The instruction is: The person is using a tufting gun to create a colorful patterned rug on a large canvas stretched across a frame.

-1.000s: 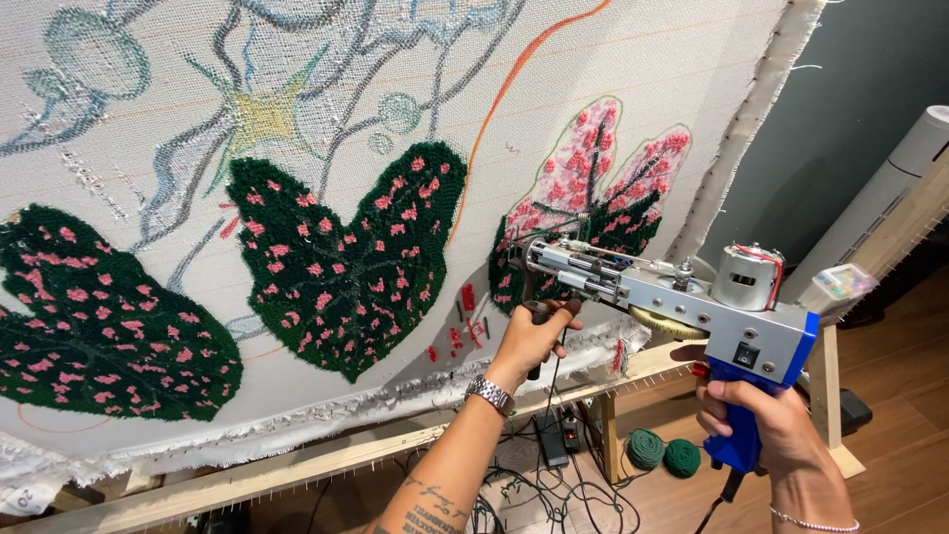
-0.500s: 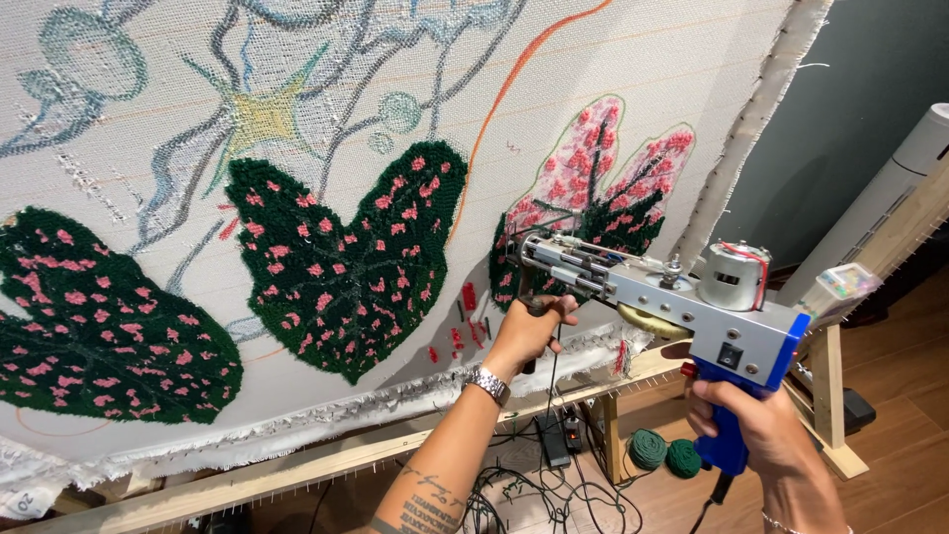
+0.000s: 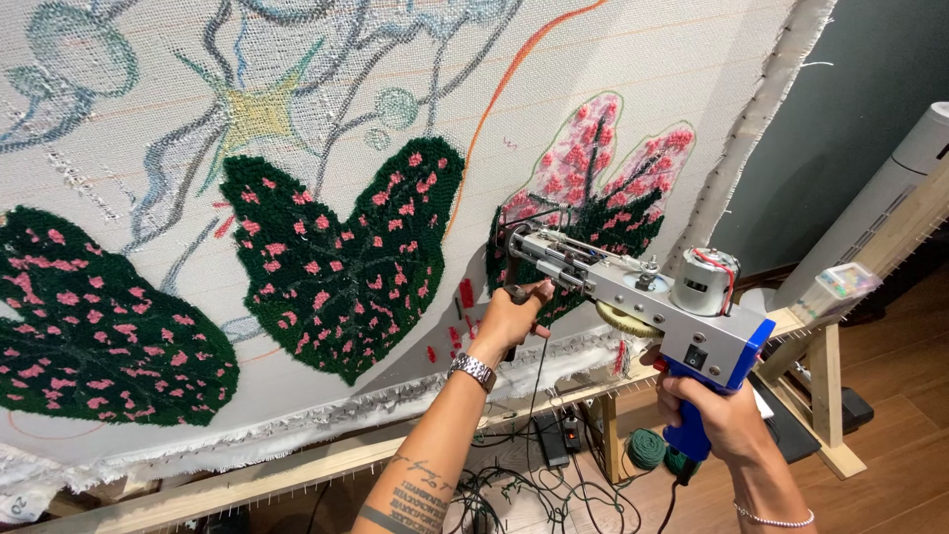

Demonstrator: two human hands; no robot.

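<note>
**Tufting gun pressed to the cloth**

We are holding the tufting gun (image 3: 633, 297) with its tip against the stretched cloth (image 3: 613, 89), at the dark lower edge of the pink leaf (image 3: 603, 168). Our right hand (image 3: 717, 410) is wrapping closed around the blue rear grip. Our left hand (image 3: 514, 316) is curling shut around the front handle below the tip. The needle itself is hidden behind the gun's front. Green yarn balls (image 3: 647, 447) are lying under the wooden frame (image 3: 297, 470), partly cut off among tangled cables (image 3: 514, 485).
</note>
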